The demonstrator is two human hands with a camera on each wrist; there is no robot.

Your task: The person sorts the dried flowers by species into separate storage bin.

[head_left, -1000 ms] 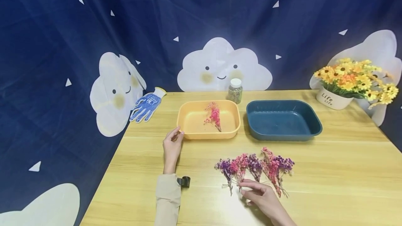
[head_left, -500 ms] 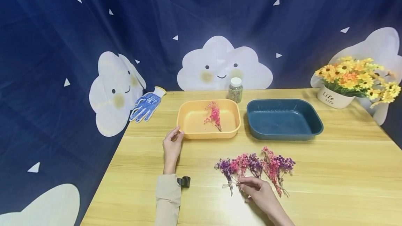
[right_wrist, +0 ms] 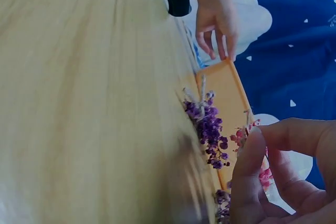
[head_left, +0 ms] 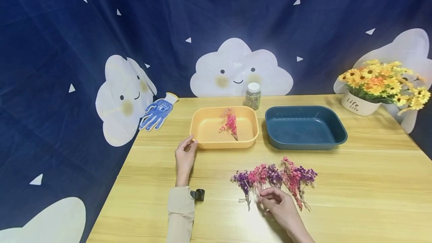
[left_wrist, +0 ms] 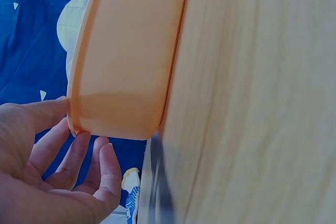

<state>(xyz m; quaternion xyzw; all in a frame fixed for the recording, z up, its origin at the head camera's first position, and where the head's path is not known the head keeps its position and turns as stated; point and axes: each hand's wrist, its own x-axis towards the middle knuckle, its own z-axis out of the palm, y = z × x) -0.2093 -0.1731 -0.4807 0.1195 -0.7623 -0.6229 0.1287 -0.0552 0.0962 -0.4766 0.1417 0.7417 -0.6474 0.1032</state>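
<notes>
One pink bunch of dried flowers, second from the left in a row of five, sits pinched near its stems between thumb and forefinger of the right hand; I can't tell whether it is off the table. Its long axis runs near to far, blooms at the far end, grip at the near. Far and left of it is the orange tray, whose near left corner the left hand holds, thumb and fingertips about the rim.
</notes>
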